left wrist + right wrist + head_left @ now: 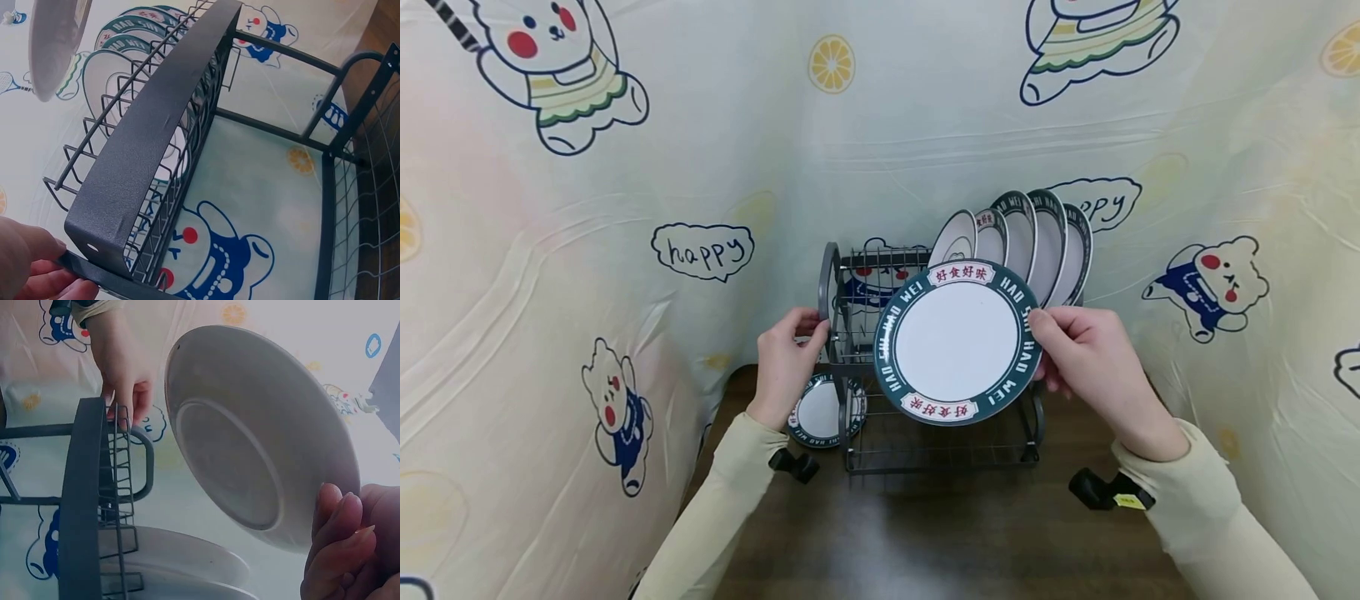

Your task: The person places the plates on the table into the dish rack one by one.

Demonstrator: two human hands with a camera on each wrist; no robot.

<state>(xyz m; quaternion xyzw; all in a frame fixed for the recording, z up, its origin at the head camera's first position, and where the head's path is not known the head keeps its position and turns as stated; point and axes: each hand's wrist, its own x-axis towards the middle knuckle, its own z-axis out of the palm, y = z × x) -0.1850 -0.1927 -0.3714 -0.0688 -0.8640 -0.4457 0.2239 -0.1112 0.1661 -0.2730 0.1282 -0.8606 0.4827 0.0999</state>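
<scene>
A white plate with a green lettered rim [958,342] is held up in front of the dish rack by my right hand [1086,358], thumb on its face and fingers behind. The plate's plain underside [250,437] faces the right wrist view. My left hand [792,358] grips the left side bar of the black two-tier dish rack [829,283]; the left wrist view shows its fingers [47,278] around that bar. Several plates [1048,242] stand on edge in the right part of the upper tier, overlapping each other.
Another green-rimmed plate [820,410] is low at the left, partly behind the rack's frame. The rack stands on a dark wooden table [940,533]. A pale printed cloth [880,150] hangs behind and at both sides.
</scene>
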